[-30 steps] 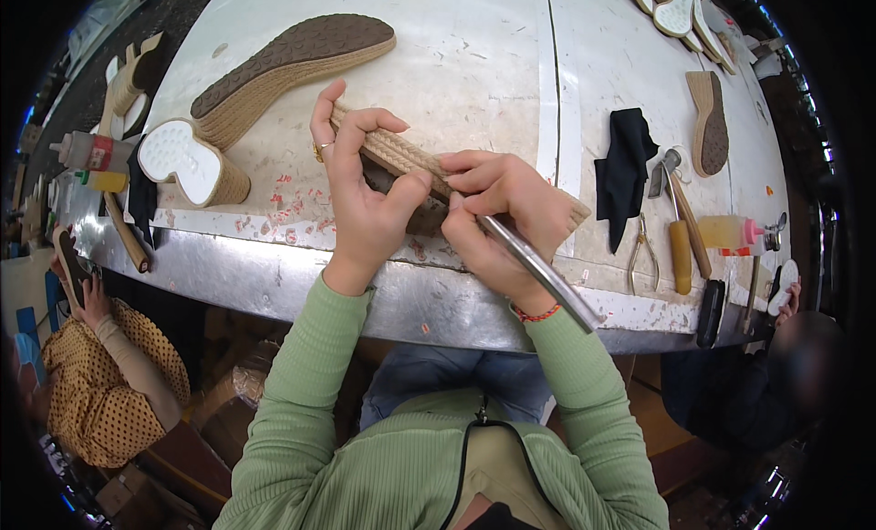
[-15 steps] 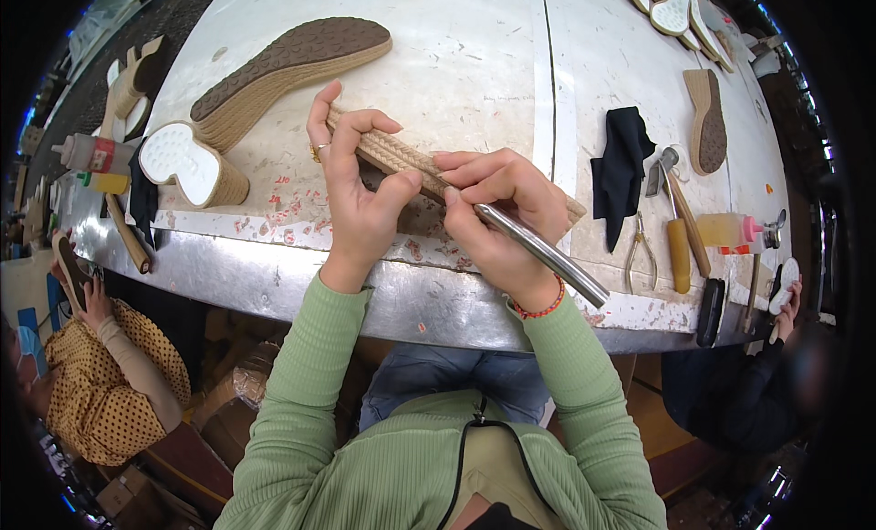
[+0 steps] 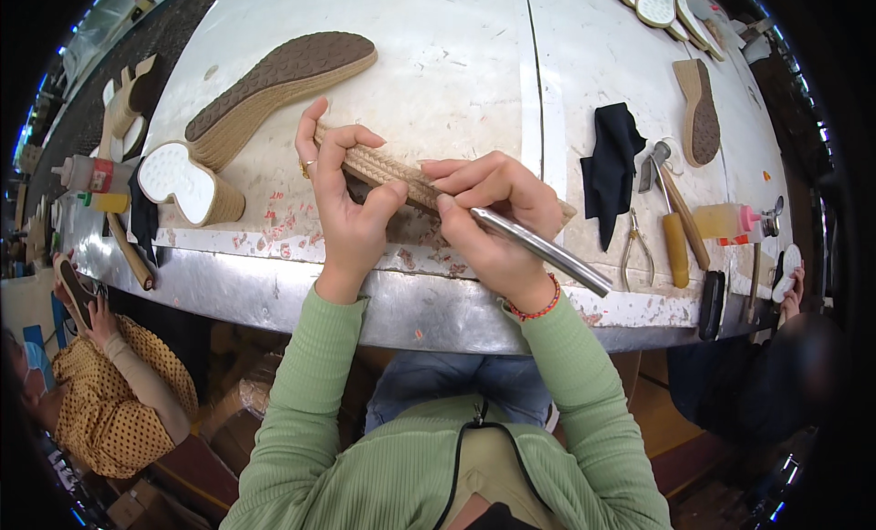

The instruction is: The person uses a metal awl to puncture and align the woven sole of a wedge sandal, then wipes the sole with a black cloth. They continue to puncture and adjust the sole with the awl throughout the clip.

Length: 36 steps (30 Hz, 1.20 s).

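Above the near part of the table, my left hand (image 3: 349,215) is closed on a wedge shoe sole (image 3: 381,169) with braided, straw-coloured sides, its thumb on the near side and fingers curled over the far side. My right hand (image 3: 502,224) holds a silver metal pen-like tool (image 3: 547,253), whose plain end points to the lower right. That tool's working tip is hidden behind my fingers. Fingertips of my right hand also touch the sole's braided edge. Beyond my left hand lies a wedge sole with a brown tread (image 3: 283,78); to its near left sits another with a white face (image 3: 175,183).
On the right are a black cloth (image 3: 613,165), pliers (image 3: 636,252), a hammer (image 3: 680,202), a yellow-handled tool (image 3: 675,252), a glue bottle (image 3: 725,220) and another sole (image 3: 701,119). Bottles (image 3: 87,174) and a wooden handle (image 3: 130,252) lie left. Co-workers sit at both sides.
The view has shifted slightly. Both hands keep their grip on the sole and the silver tool, with only a small shift in their pose.
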### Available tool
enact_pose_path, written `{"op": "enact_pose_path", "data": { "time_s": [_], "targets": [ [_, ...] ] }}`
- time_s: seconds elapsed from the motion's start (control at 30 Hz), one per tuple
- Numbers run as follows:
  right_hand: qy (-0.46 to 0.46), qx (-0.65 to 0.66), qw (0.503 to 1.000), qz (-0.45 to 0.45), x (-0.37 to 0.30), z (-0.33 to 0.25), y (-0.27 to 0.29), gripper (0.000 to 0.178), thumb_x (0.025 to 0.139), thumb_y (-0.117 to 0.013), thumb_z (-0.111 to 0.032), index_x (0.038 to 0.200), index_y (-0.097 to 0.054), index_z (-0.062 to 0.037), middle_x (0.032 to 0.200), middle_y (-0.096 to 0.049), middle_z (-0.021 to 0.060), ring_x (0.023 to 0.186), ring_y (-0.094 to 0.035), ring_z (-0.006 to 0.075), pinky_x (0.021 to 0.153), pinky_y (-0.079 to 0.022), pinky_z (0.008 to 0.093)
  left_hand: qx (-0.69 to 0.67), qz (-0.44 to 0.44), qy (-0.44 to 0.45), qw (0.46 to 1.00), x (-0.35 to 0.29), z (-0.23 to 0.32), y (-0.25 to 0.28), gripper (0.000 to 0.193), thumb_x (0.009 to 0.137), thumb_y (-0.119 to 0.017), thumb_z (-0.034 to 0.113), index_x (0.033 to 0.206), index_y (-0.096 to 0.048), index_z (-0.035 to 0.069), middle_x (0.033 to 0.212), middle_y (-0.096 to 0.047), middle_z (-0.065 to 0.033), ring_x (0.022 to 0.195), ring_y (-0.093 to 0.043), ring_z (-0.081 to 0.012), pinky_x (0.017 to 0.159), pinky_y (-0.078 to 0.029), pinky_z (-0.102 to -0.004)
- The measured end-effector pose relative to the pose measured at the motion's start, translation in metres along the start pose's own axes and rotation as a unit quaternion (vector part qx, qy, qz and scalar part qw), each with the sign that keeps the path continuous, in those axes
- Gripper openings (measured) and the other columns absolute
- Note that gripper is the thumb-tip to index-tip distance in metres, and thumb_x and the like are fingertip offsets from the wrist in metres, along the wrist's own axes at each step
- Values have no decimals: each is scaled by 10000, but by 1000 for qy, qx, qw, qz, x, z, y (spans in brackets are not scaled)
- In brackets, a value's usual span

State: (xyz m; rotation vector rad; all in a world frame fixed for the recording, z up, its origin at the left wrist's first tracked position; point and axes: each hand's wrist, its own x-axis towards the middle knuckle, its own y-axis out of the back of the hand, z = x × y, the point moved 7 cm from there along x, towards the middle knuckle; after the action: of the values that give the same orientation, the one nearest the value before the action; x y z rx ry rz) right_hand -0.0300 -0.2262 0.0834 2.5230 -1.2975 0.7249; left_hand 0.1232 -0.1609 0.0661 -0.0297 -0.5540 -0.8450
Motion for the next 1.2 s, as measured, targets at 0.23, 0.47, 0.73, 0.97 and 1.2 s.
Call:
{"op": "enact_pose_path", "data": {
  "time_s": [0.23,0.47,0.73,0.97,1.2],
  "targets": [
    [31,-67,997,-33,1,-5,-5,174,776,-643,116,761,-514,0,865,-633,134,1003,-687,325,806,-576,346,-12,-10,6,1000,0,0,-1,373,645,-633,165,1000,-555,78,1372,-341,-220,1402,-168,-304,1078,-226,-451],
    [-6,-15,1000,-9,0,1,-1,174,770,-639,116,761,-513,-3,838,-626,123,1005,-689,330,779,-578,325,-27,-1,7,1000,-1,-2,0,368,678,-661,201,1008,-553,80,1398,-323,-227,1402,-171,-303,1085,-218,-447],
    [34,-91,995,-23,1,-7,-6,175,756,-627,112,738,-503,-9,804,-608,104,964,-703,305,719,-572,317,18,3,-12,1000,0,1,-1,352,678,-669,215,980,-548,80,1297,-407,-214,1386,-212,-312,1063,-242,-468],
    [-20,51,998,14,2,-1,4,183,774,-599,129,749,-486,-12,836,-596,110,1007,-680,322,811,-560,352,2,13,9,1000,0,-4,0,350,669,-681,218,963,-544,87,1331,-376,-203,1339,-266,-304,1050,-252,-446],
    [-26,182,979,89,3,7,15,135,782,-613,107,785,-526,5,826,-641,118,955,-700,280,786,-570,320,45,-2,-11,999,0,2,-2,402,682,-741,257,992,-532,107,1402,-303,-192,1311,-283,-290,1056,-246,-438]
  ]
}}
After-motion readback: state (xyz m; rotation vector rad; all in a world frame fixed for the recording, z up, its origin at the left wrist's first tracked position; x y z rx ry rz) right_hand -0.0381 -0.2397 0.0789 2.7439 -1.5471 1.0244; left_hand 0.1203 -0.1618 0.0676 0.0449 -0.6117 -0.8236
